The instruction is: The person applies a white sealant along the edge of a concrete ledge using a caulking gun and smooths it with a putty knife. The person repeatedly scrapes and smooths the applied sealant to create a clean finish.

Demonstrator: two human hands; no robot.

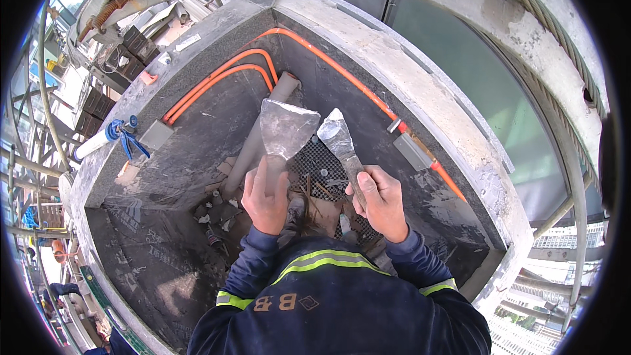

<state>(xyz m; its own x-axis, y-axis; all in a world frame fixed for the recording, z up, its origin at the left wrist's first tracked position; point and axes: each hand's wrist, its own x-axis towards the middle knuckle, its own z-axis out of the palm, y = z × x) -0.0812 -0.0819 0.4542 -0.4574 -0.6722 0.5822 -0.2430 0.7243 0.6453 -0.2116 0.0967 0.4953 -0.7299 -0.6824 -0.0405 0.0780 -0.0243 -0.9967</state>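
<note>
My left hand (266,200) is closed round the handle of a wide putty knife (287,130), its flared grey blade pointing up and away from me. A pale, worn edge runs along the top of that blade. In my right hand (382,202) I grip a narrower putty knife (338,137), tilted to the left, with whitish residue on its blade and a dark, dirty handle. The two blades come close together in front of me, and I cannot tell whether they touch. Both hands are over the inside of a dark-walled, box-like enclosure.
Orange conduits (335,66) run along the walls to grey junction boxes (413,151). A grey pipe (253,144) leans into the far corner. Below lie a black perforated mat (322,165) and rubble (220,213). A blue-handled caulking gun (120,133) rests on the left ledge.
</note>
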